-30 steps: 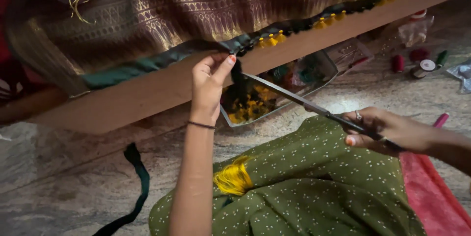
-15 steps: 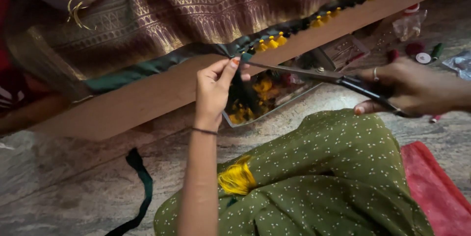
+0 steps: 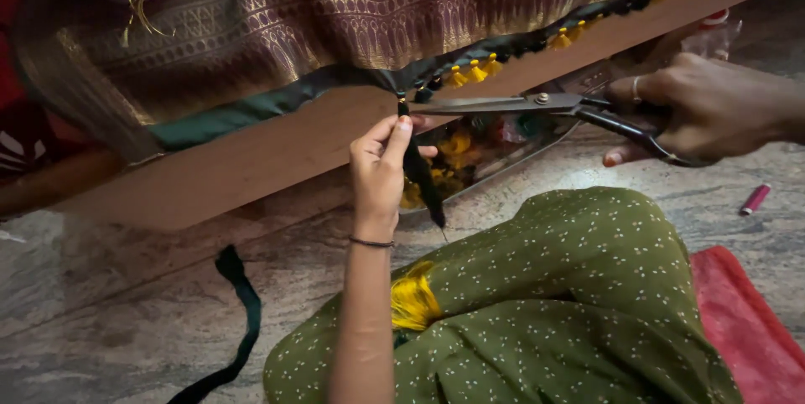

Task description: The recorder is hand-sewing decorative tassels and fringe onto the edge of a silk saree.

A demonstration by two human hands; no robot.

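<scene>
Black thread bundle (image 3: pixel 419 171) hangs off the saree's green edge (image 3: pixel 251 110), just under the row of yellow and black tassels (image 3: pixel 478 73). Left hand (image 3: pixel 379 171) has it pinched between thumb and fingertips (image 3: pixel 402 127), pulled down taut. Right hand (image 3: pixel 713 106) has its fingers through the handles of big scissors (image 3: pixel 511 104), closed around them, blade tips right at the top of the bundle. Behind that sits a metal tray (image 3: pixel 495 171) of thread scraps. Yellow thread tuft (image 3: pixel 413 299) lies on the green dotted cloth (image 3: pixel 570 303).

1 scissors (image 3: pixel 537 104), 1 tray (image 3: pixel 503 165), 2 hands.
</scene>
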